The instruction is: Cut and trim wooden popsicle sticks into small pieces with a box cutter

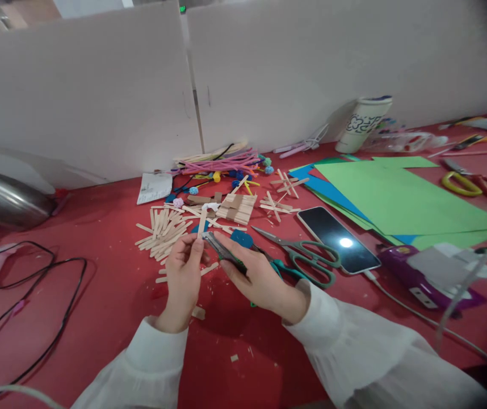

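My left hand (183, 278) pinches a wooden craft stick (201, 222) upright over the red table. My right hand (257, 275) grips a green-handled cutting tool (223, 251), its metal jaws touching the lower end of that stick. Both hands are closed and sit close together near the table's middle. A loose pile of craft sticks (162, 232) lies just beyond my left hand. A small panel of glued sticks (238, 208) lies behind the hands. White sleeves cover both wrists.
Grey-green scissors (307, 254) and a phone (338, 238) lie right of my hands. Green and blue paper sheets (397, 196), a purple glue gun (422, 278), pipe cleaners (222, 163), a patterned cup (365, 122) and black cables (34, 295) surround them. White partition panels (99, 85) stand behind.
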A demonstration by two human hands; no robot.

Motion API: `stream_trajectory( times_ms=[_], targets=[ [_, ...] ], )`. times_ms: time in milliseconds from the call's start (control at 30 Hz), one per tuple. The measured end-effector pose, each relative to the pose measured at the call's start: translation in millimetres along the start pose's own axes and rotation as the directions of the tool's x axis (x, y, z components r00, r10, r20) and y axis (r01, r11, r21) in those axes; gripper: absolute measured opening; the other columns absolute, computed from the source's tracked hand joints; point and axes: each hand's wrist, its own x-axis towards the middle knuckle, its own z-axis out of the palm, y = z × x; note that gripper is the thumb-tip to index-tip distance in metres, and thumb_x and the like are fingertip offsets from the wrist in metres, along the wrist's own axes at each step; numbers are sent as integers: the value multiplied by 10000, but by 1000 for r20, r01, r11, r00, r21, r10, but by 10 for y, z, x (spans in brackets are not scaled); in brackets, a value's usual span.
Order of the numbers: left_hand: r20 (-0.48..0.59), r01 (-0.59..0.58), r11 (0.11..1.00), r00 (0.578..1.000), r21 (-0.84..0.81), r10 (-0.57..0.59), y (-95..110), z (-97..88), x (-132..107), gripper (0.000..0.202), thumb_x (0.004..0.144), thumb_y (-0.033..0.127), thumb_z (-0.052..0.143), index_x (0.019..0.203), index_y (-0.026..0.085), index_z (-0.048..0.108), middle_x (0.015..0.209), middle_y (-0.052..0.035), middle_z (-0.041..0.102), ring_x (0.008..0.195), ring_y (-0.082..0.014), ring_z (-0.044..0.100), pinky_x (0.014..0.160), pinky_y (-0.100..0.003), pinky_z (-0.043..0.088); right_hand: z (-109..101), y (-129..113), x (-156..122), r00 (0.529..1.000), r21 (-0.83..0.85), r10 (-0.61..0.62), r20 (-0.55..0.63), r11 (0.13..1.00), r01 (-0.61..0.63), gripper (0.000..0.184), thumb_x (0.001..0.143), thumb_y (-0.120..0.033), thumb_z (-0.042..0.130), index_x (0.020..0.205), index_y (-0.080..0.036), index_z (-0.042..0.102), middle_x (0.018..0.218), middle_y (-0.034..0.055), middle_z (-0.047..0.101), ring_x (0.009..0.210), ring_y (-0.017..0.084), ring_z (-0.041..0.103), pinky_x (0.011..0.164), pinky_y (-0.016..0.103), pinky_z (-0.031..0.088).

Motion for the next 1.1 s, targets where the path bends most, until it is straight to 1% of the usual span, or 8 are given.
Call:
stream_trajectory(
  times_ms=[600, 667, 733, 833, 900, 967, 1033, 1100],
  targets=[
    [-39, -88, 993, 995, 77, 91, -8, -18, -10, 156, 742, 312, 636, 792, 170, 595, 546, 51, 560, 476, -73, 507, 480, -192, 423, 17, -37, -21, 1000, 18, 9, -8, 1000, -9, 509, 863, -142, 407, 1369, -177, 373, 1281, 107, 569, 1155, 184, 561, 944, 336, 490],
    [-35, -55, 998, 998, 41, 56, -9, -17, -7, 148, 728, 301, 645, 777, 171, 594, 548, 52, 561, 475, -71, 503, 477, -189, 418, 9, -51, -19, 999, 43, 41, -6, 998, -41, 494, 859, -158, 417, 1352, -179, 404, 1252, 111, 588, 1091, 194, 601, 899, 343, 514],
    [-24, -14, 1000, 1000, -7, 14, -5, -12, -1, 140, 711, 289, 651, 753, 171, 588, 542, 54, 556, 466, -65, 491, 468, -182, 409, -2, -65, -9, 990, 126, 142, 24, 981, -144, 491, 854, -186, 441, 1345, -190, 420, 1061, 94, 676, 857, 175, 672, 729, 309, 568],
    [-14, 32, 999, 999, -39, -32, 14, 1, 10, 134, 688, 279, 648, 723, 171, 577, 507, 61, 532, 440, -58, 465, 435, -169, 384, -13, -89, 22, 920, 379, 354, 168, 838, -392, 528, 849, -213, 466, 1370, -202, 383, 556, -44, 567, 411, 88, 509, 384, 201, 465],
    [-7, 61, 997, 998, -56, -62, 34, 12, 14, 143, 668, 281, 650, 712, 168, 574, 488, 65, 518, 426, -55, 453, 419, -163, 372, -15, -105, 48, 870, 525, 416, 266, 694, -493, 548, 838, -211, 478, 1374, -199, 368, 496, -86, 458, 349, 62, 411, 313, 169, 385],
    [0, 85, 994, 996, -70, -86, 54, 23, 13, 160, 647, 288, 655, 706, 163, 573, 478, 65, 513, 420, -54, 450, 413, -162, 371, -19, -116, 65, 852, 586, 425, 307, 621, -521, 551, 829, -215, 487, 1367, -198, 372, 567, -66, 503, 365, 55, 413, 309, 169, 380],
    [1, 100, 992, 995, -78, -100, 70, 32, 8, 174, 634, 294, 658, 699, 160, 569, 475, 65, 513, 416, -55, 453, 413, -165, 376, -26, -114, 67, 866, 533, 411, 284, 683, -499, 547, 836, -229, 478, 1371, -194, 368, 645, -29, 574, 385, 61, 442, 330, 185, 405],
    [-13, 103, 992, 994, -80, -104, 79, 35, 4, 180, 628, 293, 661, 694, 159, 561, 495, 59, 534, 414, -54, 461, 415, -169, 381, -37, -99, 53, 927, 372, 327, 181, 850, -373, 529, 842, -217, 465, 1365, -178, 387, 742, 21, 645, 490, 96, 549, 441, 228, 493]
  ],
)
